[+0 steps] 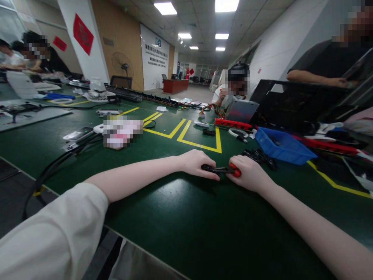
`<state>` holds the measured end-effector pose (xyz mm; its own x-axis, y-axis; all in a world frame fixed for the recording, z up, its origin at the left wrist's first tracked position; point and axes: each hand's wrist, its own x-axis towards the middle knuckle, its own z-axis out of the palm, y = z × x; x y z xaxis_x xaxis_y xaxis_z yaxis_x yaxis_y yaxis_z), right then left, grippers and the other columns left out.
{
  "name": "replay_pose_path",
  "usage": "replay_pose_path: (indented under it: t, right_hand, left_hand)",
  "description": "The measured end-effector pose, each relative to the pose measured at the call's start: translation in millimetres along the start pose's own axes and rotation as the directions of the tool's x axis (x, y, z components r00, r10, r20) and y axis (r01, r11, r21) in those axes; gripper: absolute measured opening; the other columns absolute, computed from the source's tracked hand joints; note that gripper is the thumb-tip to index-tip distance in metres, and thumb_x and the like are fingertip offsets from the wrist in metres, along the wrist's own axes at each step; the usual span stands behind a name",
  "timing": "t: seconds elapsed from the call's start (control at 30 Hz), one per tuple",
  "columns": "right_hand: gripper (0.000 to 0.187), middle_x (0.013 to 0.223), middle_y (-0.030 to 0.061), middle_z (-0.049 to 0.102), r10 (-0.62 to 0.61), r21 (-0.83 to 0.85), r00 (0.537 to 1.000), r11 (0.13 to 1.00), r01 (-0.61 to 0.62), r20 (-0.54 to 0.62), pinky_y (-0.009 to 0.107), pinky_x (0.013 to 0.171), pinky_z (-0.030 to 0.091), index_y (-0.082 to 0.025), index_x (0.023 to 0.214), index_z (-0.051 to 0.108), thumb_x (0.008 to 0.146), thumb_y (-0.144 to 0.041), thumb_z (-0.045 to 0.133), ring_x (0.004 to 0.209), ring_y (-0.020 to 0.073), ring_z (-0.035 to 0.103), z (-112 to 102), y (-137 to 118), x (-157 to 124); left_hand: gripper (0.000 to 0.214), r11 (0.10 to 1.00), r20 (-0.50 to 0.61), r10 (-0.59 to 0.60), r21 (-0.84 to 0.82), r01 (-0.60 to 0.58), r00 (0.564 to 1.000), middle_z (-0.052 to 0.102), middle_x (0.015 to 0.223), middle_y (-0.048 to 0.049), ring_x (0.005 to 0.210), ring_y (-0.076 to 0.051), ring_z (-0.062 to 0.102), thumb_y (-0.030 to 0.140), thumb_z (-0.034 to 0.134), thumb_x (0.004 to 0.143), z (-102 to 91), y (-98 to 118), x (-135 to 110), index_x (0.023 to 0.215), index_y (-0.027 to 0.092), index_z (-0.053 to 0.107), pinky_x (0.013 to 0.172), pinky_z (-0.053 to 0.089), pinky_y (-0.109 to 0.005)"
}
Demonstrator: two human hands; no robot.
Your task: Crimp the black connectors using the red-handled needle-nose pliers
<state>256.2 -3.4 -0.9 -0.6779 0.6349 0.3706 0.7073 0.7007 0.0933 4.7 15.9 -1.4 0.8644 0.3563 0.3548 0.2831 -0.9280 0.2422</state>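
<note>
My right hand (247, 171) is wrapped round the red handles of a pair of pliers (224, 170). The plier jaws point left, toward my left hand (196, 163). Between the thumb and fingers of that hand is a small black part (206, 167), too small to name. The plier tips reach this part and seem to touch it. Both hands are just above the green table. Beyond my right hand lies a heap of small black parts (260, 157), close to a blue tray (282, 146).
Yellow tape (201, 147) marks the green table (175, 217). A phone in a pink case (124, 134) and black cables (65, 155) lie to the left. Red strips (233, 124) and a large black panel (279, 103) stand at the right. A person (233, 83) sits across the table.
</note>
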Motion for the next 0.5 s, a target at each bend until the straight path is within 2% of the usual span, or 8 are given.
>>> replay_pose_path:
  t: [0.2,0.5]
  right_hand:
    - [0.015,0.074,0.0050,0.058,-0.008,0.001,1.000,1.000,0.008,-0.002,0.034,0.064,0.038,-0.024,0.074,0.045,0.077,-0.029,0.059,0.067,0.0198,0.051,0.6,0.7,0.6]
    - [0.013,0.078,0.0070,0.062,-0.007,-0.047,0.998,0.999,0.004,-0.063,0.037,0.070,0.041,-0.022,0.078,0.049,0.075,-0.029,0.061,0.073,0.0226,0.055,2.0,0.6,0.2]
  left_hand:
    - [0.040,1.000,-0.049,-0.008,0.012,0.009,0.999,0.070,0.081,-0.0029,0.074,-0.015,0.064,0.056,0.065,0.085,4.5,-1.9,0.7,0.090,0.017,0.068,0.062,0.036,-0.023]
    - [0.042,1.000,-0.017,-0.007,-0.009,0.007,1.000,0.067,0.076,-0.0016,0.069,-0.014,0.061,0.059,0.063,0.085,1.8,-1.4,0.2,0.085,0.017,0.067,0.059,0.034,-0.022]
